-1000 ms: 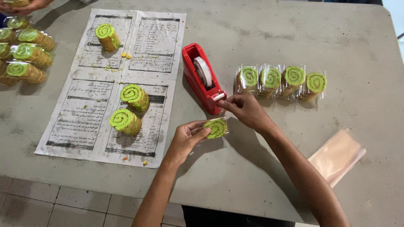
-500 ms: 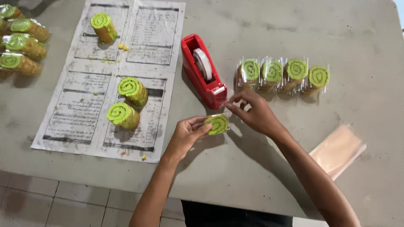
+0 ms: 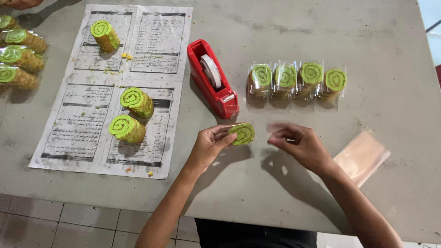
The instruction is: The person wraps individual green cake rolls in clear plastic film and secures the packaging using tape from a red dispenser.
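A: Biggest first. Grey table (image 3: 294, 193), fills most of the view, tiled floor below its near edge.

B: Next?

A: Newspaper sheet (image 3: 117, 87) spread flat on the left of the table. Three unwrapped green swirl rolls on it: one upright at the far end (image 3: 104, 35), two lying close together nearer the person (image 3: 137, 102) and (image 3: 127, 129). Crumbs around them.

B: Centre?

A: Red tape dispenser (image 3: 213, 79), angled, white tape roll in it, cutter end toward the person. Right of it, row of four wrapped slices (image 3: 297, 79), side by side, touching, swirl faces up. Far left edge, pile of wrapped rolls (image 3: 18, 57). Right side, stack of clear plastic bags (image 3: 362, 156) flat on the table.

B: Hands?

A: Left hand (image 3: 207, 146) pinches a wrapped green slice (image 3: 242, 133) between thumb and fingers, held just over the table, just in front of the dispenser's cutter end. Grip is closed on the slice.

B: Right one?

A: Right hand (image 3: 301, 144) is just beside the slice, not touching it. Fingertips blurred, pinched together; can't tell whether there's anything between them.

B: Anyone else?

A: Bit of another person's hand (image 3: 20, 3) at the top left corner.
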